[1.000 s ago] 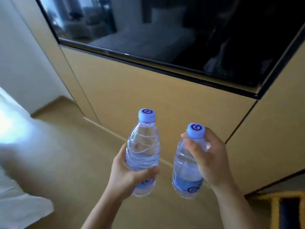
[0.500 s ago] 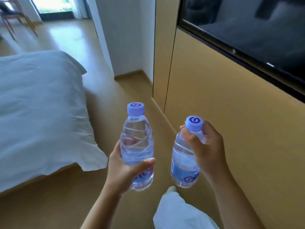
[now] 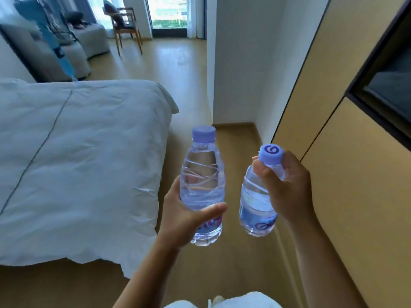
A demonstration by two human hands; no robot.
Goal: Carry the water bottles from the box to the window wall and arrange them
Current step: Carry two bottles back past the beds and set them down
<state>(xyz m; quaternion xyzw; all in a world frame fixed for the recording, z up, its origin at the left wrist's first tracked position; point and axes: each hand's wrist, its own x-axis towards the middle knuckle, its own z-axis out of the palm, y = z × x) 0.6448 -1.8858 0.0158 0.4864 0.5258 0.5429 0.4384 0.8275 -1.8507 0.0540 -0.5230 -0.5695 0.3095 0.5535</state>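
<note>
As both bottles look full, hence weighty, thin-walled and smooth, the left hand [image 3: 184,215] sensibly clasps the left bottle [image 3: 203,187] at its waist, while the right hand [image 3: 289,187] grips the right bottle [image 3: 255,207] by its shoulder, mid-air above the floor [image 3: 233,263].

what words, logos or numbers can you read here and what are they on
No full word reads clearly.
Right bottle's cap: a purple swirl logo, like "G" or "6".
Right bottle's label: the same swirl; the lettering beside it is too blurred to read.
Left bottle's label: purple lettering, mostly hidden by the left hand, unreadable.
Left bottle's cap: seen from the side, no mark shows.
</note>
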